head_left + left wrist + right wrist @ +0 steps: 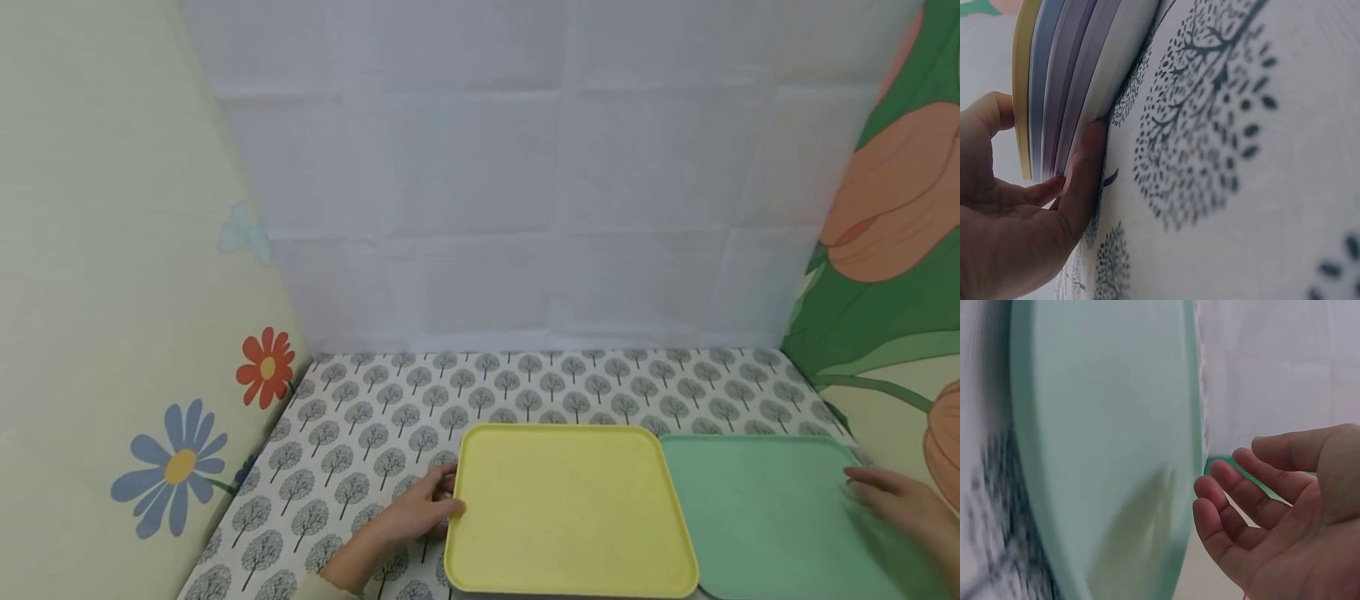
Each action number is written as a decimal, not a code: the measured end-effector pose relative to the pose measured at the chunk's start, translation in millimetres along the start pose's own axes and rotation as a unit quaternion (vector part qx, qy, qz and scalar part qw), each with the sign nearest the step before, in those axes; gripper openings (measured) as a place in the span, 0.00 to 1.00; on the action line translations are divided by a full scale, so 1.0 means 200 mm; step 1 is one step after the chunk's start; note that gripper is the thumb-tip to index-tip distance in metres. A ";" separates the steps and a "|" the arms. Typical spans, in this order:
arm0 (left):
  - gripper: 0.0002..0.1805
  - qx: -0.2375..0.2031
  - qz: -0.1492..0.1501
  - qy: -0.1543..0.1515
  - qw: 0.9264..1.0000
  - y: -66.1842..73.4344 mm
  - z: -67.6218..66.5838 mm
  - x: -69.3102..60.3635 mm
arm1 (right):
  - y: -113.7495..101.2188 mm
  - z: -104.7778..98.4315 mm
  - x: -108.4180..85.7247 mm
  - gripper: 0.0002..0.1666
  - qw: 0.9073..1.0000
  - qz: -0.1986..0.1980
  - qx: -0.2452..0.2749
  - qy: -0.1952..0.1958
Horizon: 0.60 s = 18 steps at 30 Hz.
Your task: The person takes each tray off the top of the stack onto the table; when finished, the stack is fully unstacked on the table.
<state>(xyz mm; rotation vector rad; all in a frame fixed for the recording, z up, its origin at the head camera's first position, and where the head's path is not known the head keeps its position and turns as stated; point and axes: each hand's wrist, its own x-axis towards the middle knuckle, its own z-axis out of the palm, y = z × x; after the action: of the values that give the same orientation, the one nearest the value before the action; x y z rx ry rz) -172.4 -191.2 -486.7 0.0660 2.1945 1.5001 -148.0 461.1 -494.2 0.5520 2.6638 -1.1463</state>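
A yellow rectangular tray (570, 508) tops a stack at the front middle of the table. In the left wrist view the edges of several trays (1072, 81) show under it: bluish, purple and a pale one lowest. My left hand (420, 510) holds the stack's left side, thumb against the yellow rim, fingers (1088, 169) curled at the lower edge. A mint green tray (772, 508) lies to the right, its left part hidden behind the yellow one. Over its right edge hovers my right hand (896, 500), fingers loosely bent and holding nothing.
A white cloth with grey tree prints (360, 450) covers the table. Behind it hangs a creased white sheet (510, 208). Flowered panels stand at both sides, with a blue flower (180, 467) on the left and a coral tulip (892, 192) on the right.
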 end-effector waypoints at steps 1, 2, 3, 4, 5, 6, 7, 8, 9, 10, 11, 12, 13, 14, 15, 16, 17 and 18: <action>0.46 0.002 0.000 0.002 1.000 0.00 0.00 0.00 | -0.04 0.01 -0.02 0.33 1.000 -0.022 -0.005 -0.007; 0.46 0.006 0.000 0.005 1.000 0.00 0.00 0.00 | -0.08 0.02 -0.04 0.34 0.999 -0.040 -0.011 -0.013; 0.46 0.009 0.000 0.009 1.000 0.00 0.00 0.00 | -0.12 0.03 -0.06 0.36 0.998 -0.054 -0.008 -0.024; 0.46 0.014 -0.001 0.013 1.000 0.00 0.00 0.00 | -0.16 0.04 -0.08 0.36 0.998 -0.059 0.000 -0.031; 0.46 0.019 -0.001 0.018 1.000 0.01 0.00 0.00 | -0.20 0.06 -0.09 0.37 0.997 -0.063 0.002 -0.037; 0.46 0.024 -0.002 0.023 0.999 0.01 0.00 0.00 | -0.23 0.08 -0.10 0.37 0.997 -0.067 0.008 -0.044; 0.46 0.029 -0.002 0.028 0.999 0.01 0.01 0.00 | -0.26 0.09 -0.11 0.38 0.996 -0.071 0.012 -0.050; 0.46 0.032 -0.001 0.031 0.999 0.01 0.01 0.00 | -0.28 0.11 -0.12 0.38 0.995 -0.077 0.019 -0.060; 0.45 0.034 0.000 0.033 0.999 0.02 0.01 0.00 | -0.31 0.12 -0.13 0.37 0.994 -0.084 0.023 -0.067; 0.45 0.037 0.002 0.034 0.999 0.02 0.01 0.00 | -0.32 0.14 -0.13 0.37 0.993 -0.089 0.027 -0.073; 0.45 0.039 0.003 0.036 0.999 0.02 0.01 0.00 | -0.34 0.15 -0.14 0.37 0.992 -0.093 0.032 -0.077; 0.45 0.043 0.004 0.037 0.998 0.03 0.01 0.01 | -0.35 0.17 -0.14 0.38 0.991 -0.098 0.039 -0.082; 0.44 0.046 0.006 0.037 0.998 0.03 0.01 0.01 | -0.37 0.18 -0.15 0.37 0.990 -0.105 0.045 -0.084; 0.44 0.051 0.008 0.038 0.998 0.03 0.01 0.01 | -0.38 0.20 -0.15 0.36 0.989 -0.110 0.051 -0.083; 0.44 0.057 0.009 0.040 0.998 0.03 0.02 0.01 | -0.40 0.22 -0.16 0.35 0.989 -0.112 0.053 -0.079; 0.43 0.063 0.010 0.041 0.997 0.03 0.02 0.01 | -0.41 0.25 -0.16 0.34 0.989 -0.114 0.058 -0.076; 0.43 0.067 0.012 0.044 0.997 0.03 0.02 0.01 | -0.43 0.27 -0.17 0.34 0.989 -0.115 0.059 -0.073; 0.42 0.073 0.013 0.046 0.996 0.03 0.02 0.01 | -0.44 0.29 -0.17 0.33 0.989 -0.118 0.061 -0.070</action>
<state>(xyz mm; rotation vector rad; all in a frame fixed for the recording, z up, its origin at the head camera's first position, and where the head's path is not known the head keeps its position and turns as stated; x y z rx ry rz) -174.6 -185.1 -483.8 0.0746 2.3826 1.3802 -151.6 354.1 -465.0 0.1690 2.6013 -1.3641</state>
